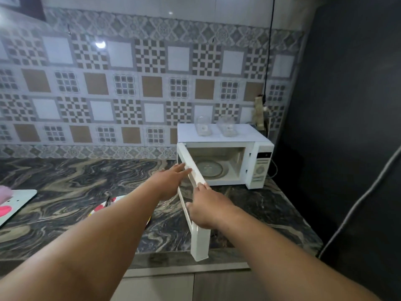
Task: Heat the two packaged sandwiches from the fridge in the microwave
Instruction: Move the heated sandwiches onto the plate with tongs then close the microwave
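Note:
A white microwave (260, 168) stands at the back right of the marble counter. Its door (199, 242) is swung wide open toward me, and the cavity shows only a glass turntable (209, 168). My left hand (171, 181) lies with straight fingers against the outer face of the door near its top edge. My right hand (208, 207) touches the door's top edge from the inner side, fingers extended. Two clear plastic sandwich packages (204, 127) (227, 127) sit on top of the microwave.
The dark swirled counter (76, 187) stretches left, with a white board (15, 203) bearing pink items at the left edge and a plate partly hidden behind my left forearm. A black surface (347, 127) rises at the right. A cable (269, 51) hangs down the tiled wall.

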